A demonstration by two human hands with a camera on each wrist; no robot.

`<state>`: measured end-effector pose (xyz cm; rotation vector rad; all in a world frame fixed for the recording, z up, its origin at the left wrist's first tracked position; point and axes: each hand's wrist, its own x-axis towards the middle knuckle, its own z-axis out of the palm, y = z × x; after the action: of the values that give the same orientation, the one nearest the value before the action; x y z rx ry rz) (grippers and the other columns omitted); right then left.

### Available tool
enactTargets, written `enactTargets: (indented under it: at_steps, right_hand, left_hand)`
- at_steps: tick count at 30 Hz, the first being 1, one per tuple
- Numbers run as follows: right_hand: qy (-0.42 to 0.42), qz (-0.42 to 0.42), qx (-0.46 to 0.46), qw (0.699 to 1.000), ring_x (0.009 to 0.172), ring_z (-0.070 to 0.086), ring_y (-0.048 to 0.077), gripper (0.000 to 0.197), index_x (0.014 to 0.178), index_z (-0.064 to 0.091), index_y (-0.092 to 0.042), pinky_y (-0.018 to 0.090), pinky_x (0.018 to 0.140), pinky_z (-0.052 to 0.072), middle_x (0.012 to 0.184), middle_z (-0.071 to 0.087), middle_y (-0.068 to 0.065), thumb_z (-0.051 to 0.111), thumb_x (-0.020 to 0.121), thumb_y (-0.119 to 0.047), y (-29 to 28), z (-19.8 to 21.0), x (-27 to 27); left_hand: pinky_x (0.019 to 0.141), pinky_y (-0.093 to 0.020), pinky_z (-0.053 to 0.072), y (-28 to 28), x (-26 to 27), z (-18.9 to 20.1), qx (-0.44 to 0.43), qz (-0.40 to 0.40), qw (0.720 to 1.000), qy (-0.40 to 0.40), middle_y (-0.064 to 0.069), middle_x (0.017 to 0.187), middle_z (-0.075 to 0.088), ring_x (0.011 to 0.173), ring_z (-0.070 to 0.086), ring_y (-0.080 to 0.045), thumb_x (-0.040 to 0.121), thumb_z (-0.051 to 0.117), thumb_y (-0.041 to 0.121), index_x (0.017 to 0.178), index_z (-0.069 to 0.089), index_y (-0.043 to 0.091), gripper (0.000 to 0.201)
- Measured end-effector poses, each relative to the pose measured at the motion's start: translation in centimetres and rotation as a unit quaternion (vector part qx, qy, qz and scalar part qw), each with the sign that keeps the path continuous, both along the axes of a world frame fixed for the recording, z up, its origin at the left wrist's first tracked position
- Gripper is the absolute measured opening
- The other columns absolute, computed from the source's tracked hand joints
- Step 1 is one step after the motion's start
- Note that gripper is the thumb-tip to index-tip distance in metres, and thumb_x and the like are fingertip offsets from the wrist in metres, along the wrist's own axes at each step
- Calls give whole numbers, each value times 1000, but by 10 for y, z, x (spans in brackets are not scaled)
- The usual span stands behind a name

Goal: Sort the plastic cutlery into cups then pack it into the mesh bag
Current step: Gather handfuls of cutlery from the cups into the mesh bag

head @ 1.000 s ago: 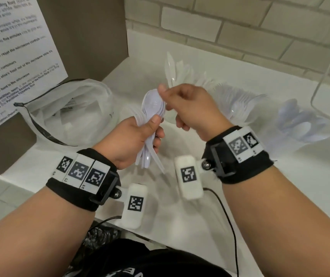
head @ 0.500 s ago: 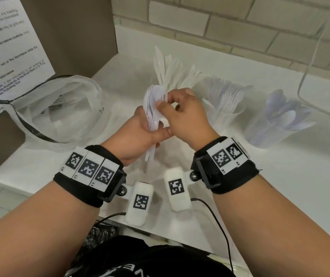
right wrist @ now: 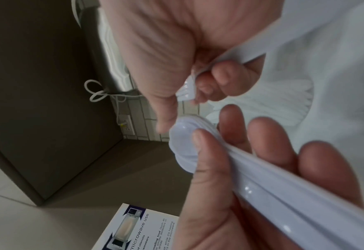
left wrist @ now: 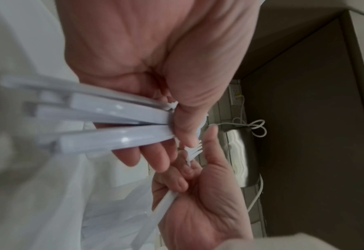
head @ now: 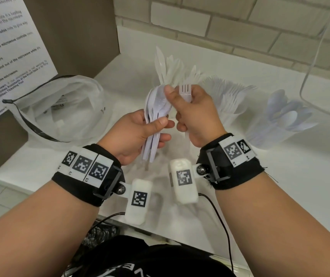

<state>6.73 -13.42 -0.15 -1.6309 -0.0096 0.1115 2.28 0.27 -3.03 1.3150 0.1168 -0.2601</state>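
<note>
Right hand [head: 195,114] grips one fork [head: 185,92], tines up — fork cup [head: 233,108] just right; left hand [head: 138,134] holds spoon bundle [head: 157,108].

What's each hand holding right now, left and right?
Left hand: closed around a bundle of plastic spoons.
Right hand: closed on a single plastic fork, thumb touching the top spoon.

A white worktop [head: 280,186] fills the frame's middle. On it: an open mesh bag [head: 60,108] at left, then cups of knives [head: 168,66], forks [head: 232,96] and spoons [head: 286,114] toward the right.
</note>
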Motion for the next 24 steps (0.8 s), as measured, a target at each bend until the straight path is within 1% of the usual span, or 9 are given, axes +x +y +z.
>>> enactTargets:
  at_steps: [2, 5, 8, 10, 12, 15, 19, 21, 24]
  right_hand:
    - [25, 33, -5, 999, 39, 44, 6, 25, 92, 60, -10, 20, 38, 32, 71, 59, 4, 74, 80, -26, 1, -3, -3]
    - [35, 28, 3, 999, 36, 41, 8, 11, 87, 61, -9, 20, 37, 30, 67, 57, 5, 70, 84, -15, 0, -5, -2]
    - [31, 18, -2, 999, 38, 41, 9, 12, 92, 60, -5, 20, 37, 31, 71, 57, 7, 66, 87, -14, -1, -6, -1]
    - [30, 11, -7, 999, 39, 41, 10, 19, 100, 59, 1, 21, 38, 32, 75, 58, 9, 63, 89, -14, -2, -6, 0]
    - [33, 5, -4, 999, 40, 42, 10, 23, 105, 57, 5, 20, 38, 32, 75, 58, 10, 61, 91, -14, -3, -7, 0]
    - [32, -7, 10, 999, 42, 45, 12, 22, 106, 56, 6, 20, 37, 33, 70, 58, 10, 59, 92, -11, -5, -6, 2]
    - [26, -17, 10, 999, 43, 49, 15, 15, 103, 56, 2, 20, 36, 34, 65, 58, 12, 58, 91, -7, -5, -6, 4]
    - [26, -17, 13, 999, 44, 51, 17, 16, 104, 55, 0, 20, 37, 34, 67, 59, 14, 59, 89, -5, -6, -7, 5]
    - [18, -12, 9, 1000, 41, 51, 15, 23, 105, 54, 0, 20, 36, 34, 63, 60, 13, 65, 85, -3, -4, -7, 5]
  left_hand:
    - [73, -32, 60, -1, -1, 3, 14, -7, 1000, -7, -2, 91, 76, 76, 73, -18, 89, 60, 19, 113, 63, 13, 25]
    - [63, -27, 58, -2, -3, 5, 29, -5, 999, -14, -1, 90, 76, 73, 73, -17, 92, 55, 27, 115, 62, 11, 30]
    - [67, -32, 59, -2, -4, 5, 23, 2, 1000, -15, -4, 94, 76, 78, 73, -20, 98, 46, 29, 118, 60, 8, 31]
    - [71, -35, 60, -3, -5, 5, 5, 5, 1000, -9, -7, 98, 76, 84, 73, -26, 100, 42, 27, 120, 58, 8, 32]
    - [73, -37, 60, -3, -5, 6, -11, 5, 1000, -1, -12, 103, 74, 88, 73, -30, 102, 39, 27, 124, 57, 6, 35]
    - [72, -37, 60, -3, -5, 7, -31, 3, 999, 9, -17, 110, 71, 90, 72, -33, 102, 38, 27, 128, 53, 4, 38]
    - [70, -39, 60, -1, -4, 8, -63, -9, 998, 25, -17, 111, 71, 92, 71, -36, 102, 38, 28, 129, 53, 6, 38]
    - [68, -40, 60, -1, -3, 8, -61, -6, 998, 33, -17, 109, 72, 90, 71, -38, 102, 37, 29, 128, 54, 7, 38]
    - [69, -40, 60, -3, -3, 7, -33, -3, 999, 27, -15, 107, 72, 88, 72, -36, 102, 37, 32, 124, 56, 7, 39]
